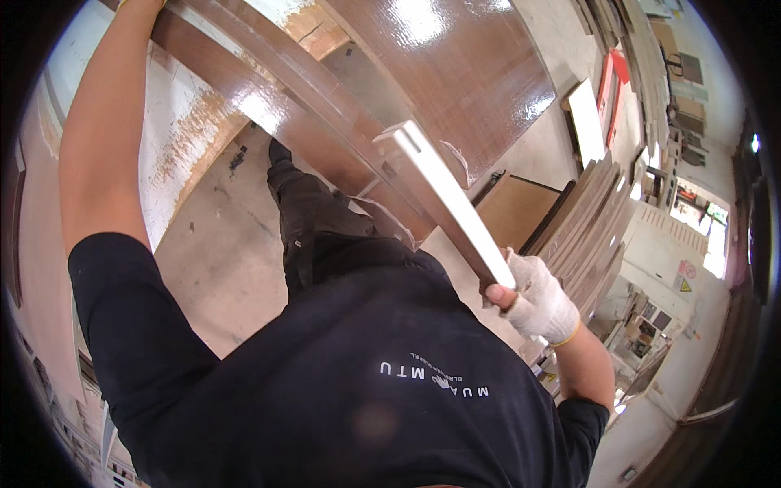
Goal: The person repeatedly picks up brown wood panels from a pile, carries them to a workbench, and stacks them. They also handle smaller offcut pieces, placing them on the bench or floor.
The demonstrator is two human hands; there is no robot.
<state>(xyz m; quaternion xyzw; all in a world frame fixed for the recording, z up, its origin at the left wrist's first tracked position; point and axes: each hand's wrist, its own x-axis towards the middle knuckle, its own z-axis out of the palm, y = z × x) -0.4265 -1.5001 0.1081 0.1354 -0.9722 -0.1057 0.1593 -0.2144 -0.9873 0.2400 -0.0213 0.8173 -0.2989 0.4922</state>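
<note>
My right hand [540, 302], in a pale knit glove with bare fingertips, is closed around the near end of a long bar [455, 203]. The bar has a white face, a brown side and a dark slot near its far end. It slants up and left, over long brown glossy boards [313, 114]. My left arm reaches to the upper left, toward the far ends of these boards. Only the wrist and glove cuff of my left hand [146, 4] show at the top edge; its fingers are cut off.
A wide glossy brown panel [480, 73] lies beyond the boards. White worn boards with tan patches [183, 150] are at left. Stacked boards [582, 220] stand at right, near a tan panel [521, 207] and a red frame [608, 93]. Pale machinery [659, 244] is farther right.
</note>
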